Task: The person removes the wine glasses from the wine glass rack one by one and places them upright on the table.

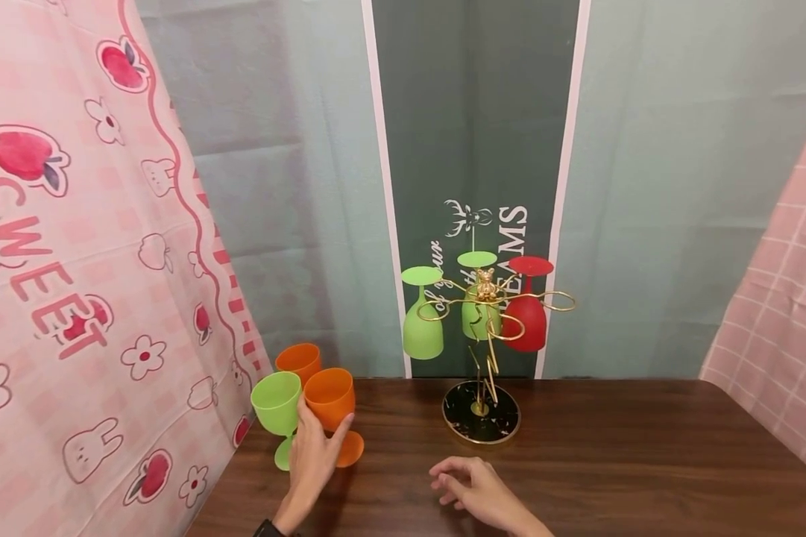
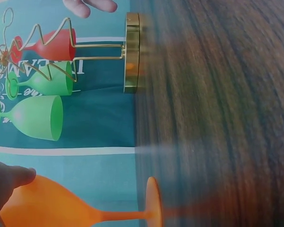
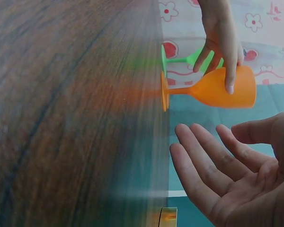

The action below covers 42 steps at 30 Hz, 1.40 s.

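My left hand (image 1: 314,456) holds the bowl of the nearer orange goblet (image 1: 330,395), thumb on one side and fingers on the other. That goblet stands upright, its foot at the tabletop in the right wrist view. Close against the back of the hand is an upright light-green goblet (image 1: 275,403); behind both is another orange goblet (image 1: 298,359), its lower part hidden. My right hand (image 1: 476,488) hovers over the front of the table, holding nothing, fingers loosely bent. In the right wrist view the palm of this right hand (image 3: 241,175) faces the orange goblet.
A gold wire rack (image 1: 490,358) on a round black base (image 1: 481,414) stands right of centre. Upside down from it hang two green goblets, one at the left (image 1: 423,328), and a red goblet (image 1: 526,321). Curtains enclose the brown wooden table (image 1: 617,440) at the back and sides.
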Each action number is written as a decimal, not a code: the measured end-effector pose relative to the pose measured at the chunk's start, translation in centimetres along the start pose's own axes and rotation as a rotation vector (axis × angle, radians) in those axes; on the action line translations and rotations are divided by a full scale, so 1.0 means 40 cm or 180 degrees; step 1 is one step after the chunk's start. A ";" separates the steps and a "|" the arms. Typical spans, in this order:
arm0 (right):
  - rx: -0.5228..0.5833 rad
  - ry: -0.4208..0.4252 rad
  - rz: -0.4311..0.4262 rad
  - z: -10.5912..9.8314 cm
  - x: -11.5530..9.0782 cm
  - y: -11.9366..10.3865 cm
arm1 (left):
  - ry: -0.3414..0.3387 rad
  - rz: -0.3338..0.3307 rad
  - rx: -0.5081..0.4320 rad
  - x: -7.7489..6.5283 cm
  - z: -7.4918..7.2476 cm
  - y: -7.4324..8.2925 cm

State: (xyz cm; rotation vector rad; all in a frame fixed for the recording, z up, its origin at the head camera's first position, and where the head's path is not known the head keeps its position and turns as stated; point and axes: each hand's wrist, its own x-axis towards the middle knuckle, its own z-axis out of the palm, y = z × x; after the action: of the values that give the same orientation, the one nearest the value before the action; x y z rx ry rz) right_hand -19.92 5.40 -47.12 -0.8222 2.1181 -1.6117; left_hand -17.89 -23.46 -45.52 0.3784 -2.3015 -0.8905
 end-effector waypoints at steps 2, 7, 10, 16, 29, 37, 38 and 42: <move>0.0027 -0.0015 0.0028 -0.001 0.001 0.001 | 0.0030 -0.0033 0.0050 0.000 -0.001 -0.002; 0.0000 -0.0032 0.0042 0.000 0.000 0.002 | 0.0126 -0.0071 0.0203 0.004 -0.005 -0.004; -0.0037 -0.0037 0.0026 0.000 -0.002 0.003 | 0.0167 -0.0063 0.0281 0.006 -0.007 -0.007; -0.0093 -0.0031 -0.0027 -0.002 0.000 0.002 | 0.0263 0.0022 0.0356 0.013 -0.010 -0.018; -0.0349 0.0090 -0.0239 -0.025 -0.010 -0.008 | 0.0280 -0.0031 0.0356 0.020 -0.015 -0.029; -0.0350 0.0032 -0.0213 -0.029 -0.007 -0.013 | 0.0207 -0.0052 0.0397 0.022 -0.053 -0.005; -0.0359 0.0026 -0.0215 -0.029 -0.008 -0.013 | 0.0198 -0.0039 0.0403 0.023 -0.059 0.000; -0.0392 -0.0026 -0.0227 -0.030 -0.008 -0.012 | 0.0207 -0.0023 0.0464 0.024 -0.085 0.020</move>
State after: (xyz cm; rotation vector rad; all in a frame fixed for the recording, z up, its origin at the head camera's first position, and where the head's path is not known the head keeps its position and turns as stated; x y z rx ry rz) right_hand -20.28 6.43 -46.35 -0.9517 2.2240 -1.5215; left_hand -16.41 -25.02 -42.60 0.4713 -2.3128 -0.7054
